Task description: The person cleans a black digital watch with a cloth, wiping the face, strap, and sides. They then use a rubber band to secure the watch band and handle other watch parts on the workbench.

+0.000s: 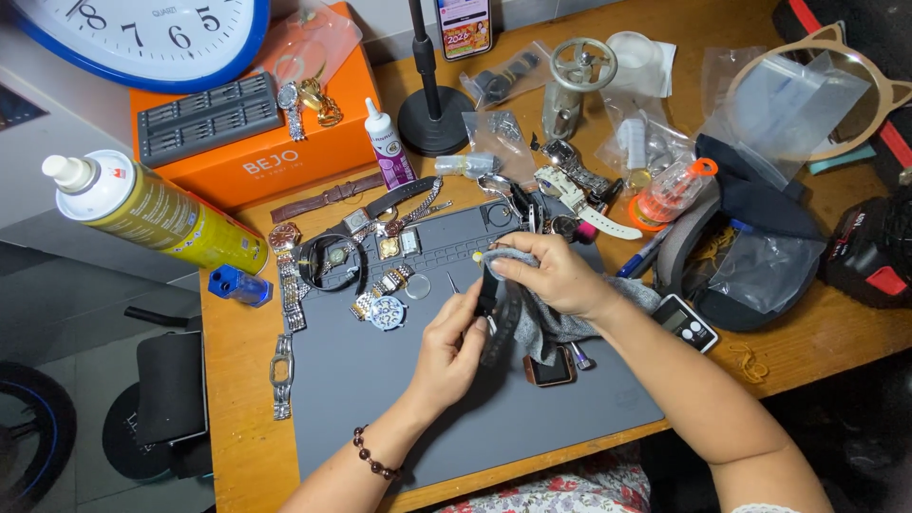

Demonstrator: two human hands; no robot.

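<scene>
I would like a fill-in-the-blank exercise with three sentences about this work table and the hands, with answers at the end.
1. The right hand presses a grey ____ against a black strap.
2. The left hand has a beaded ____ at its wrist.
3. The spray can lies left of the ____ box.

Missing words: cloth; bracelet; orange

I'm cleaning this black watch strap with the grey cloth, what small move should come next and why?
Probably slide the grey cloth further down the black strap: the right hand has it bunched at the upper end, while the left hand pinches the lower part, which is uncovered.
</scene>
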